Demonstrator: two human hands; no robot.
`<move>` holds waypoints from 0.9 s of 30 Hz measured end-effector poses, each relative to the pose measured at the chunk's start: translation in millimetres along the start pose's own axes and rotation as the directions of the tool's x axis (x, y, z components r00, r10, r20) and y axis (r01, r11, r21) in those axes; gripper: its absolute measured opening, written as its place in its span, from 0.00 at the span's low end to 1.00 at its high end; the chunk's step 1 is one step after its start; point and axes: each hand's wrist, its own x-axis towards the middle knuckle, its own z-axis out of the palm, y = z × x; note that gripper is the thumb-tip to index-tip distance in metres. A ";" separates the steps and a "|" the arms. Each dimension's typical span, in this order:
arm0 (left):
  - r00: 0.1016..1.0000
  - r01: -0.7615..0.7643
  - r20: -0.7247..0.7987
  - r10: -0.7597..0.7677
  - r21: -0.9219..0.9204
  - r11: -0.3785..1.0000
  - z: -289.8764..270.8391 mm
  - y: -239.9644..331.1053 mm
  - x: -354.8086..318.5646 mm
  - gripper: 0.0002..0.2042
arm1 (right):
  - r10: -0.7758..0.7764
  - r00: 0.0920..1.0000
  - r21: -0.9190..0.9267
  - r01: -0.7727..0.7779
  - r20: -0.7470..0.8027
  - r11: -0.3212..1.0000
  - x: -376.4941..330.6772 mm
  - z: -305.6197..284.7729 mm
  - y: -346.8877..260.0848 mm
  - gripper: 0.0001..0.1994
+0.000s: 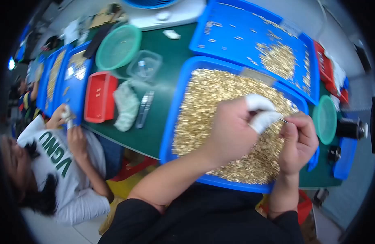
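My left hand (234, 128), with white coverings on the thumb and a finger, is closed in a pinch above a blue tray (170, 134). Across from it my right hand (297, 142) also pinches, its bare fingertips pressed together. A small thin metal piece (283, 120) spans the gap between the two sets of fingertips; its exact shape is too small to make out. Beneath both hands, a deep heap of small gold-coloured metal parts (212, 105) fills the tray. A piece of brown card (257, 76) lies at the tray's far edge.
Behind stands another blue tray (232, 30) with scattered gold parts. Left on the green table are tweezers (145, 109), a cloth glove (125, 105), a red bin (99, 97), a clear tub (145, 65) and a green basket (119, 46). A co-worker (69, 162) sits left; a black bottle (350, 129) stands right.
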 end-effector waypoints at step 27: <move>0.857 -0.483 0.499 0.126 0.694 0.535 7.8 -36.2 -11.3 0.03 | 0.306 0.941 0.647 -0.324 0.146 0.690 16.7 -9.8 33.3 0.08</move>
